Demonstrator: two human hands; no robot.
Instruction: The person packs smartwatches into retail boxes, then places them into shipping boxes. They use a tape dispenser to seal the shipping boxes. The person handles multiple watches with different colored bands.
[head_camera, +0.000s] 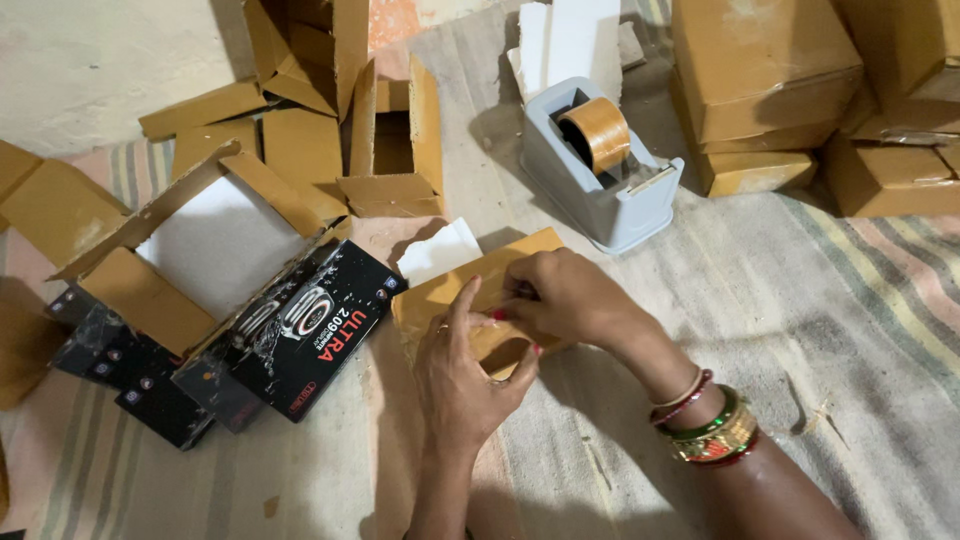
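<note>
Both hands are on one small brown cardboard box lying on the striped cloth mat: left hand grips its near edge, right hand pinches down on the top. Just left sits a black glossy watch-picture carton. Further back there's a grey tape dispenser with a brown roll, then stacked closed brown boxes and open empty ones.

Small box of matt brown cardboard, tape dispenser of smooth grey plastic, tape roll glossy brown, product boxes of glossy black printed card, floor cloth of coarse striped woven fabric, bangles shiny.
</note>
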